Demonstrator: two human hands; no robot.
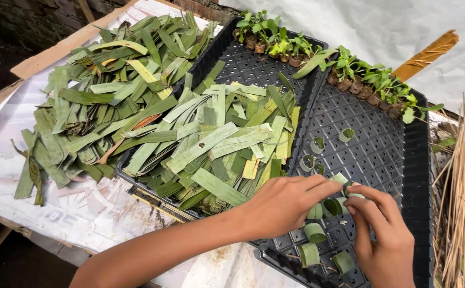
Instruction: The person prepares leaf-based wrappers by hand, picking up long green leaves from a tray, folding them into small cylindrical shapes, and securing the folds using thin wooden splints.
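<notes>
My left hand point(283, 205) and my right hand point(381, 237) meet over the right black tray point(397, 154), both pinching one small green leaf strip point(345, 185) curled into a ring. Several finished leaf rings lie on the tray around them, such as a leaf ring point(314, 232) below my left hand, another leaf ring point(343, 261) by my right wrist and a leaf ring point(346, 134) farther back. A heap of cut leaf strips point(219, 146) fills the left black tray point(227, 58) beside my left arm.
A bigger pile of leaf strips point(102, 101) lies on white sheeting at the left. Small seedlings point(373, 80) in leaf cups line the trays' far edges. A bundle of thin dry sticks point(456, 181) stands at the right edge.
</notes>
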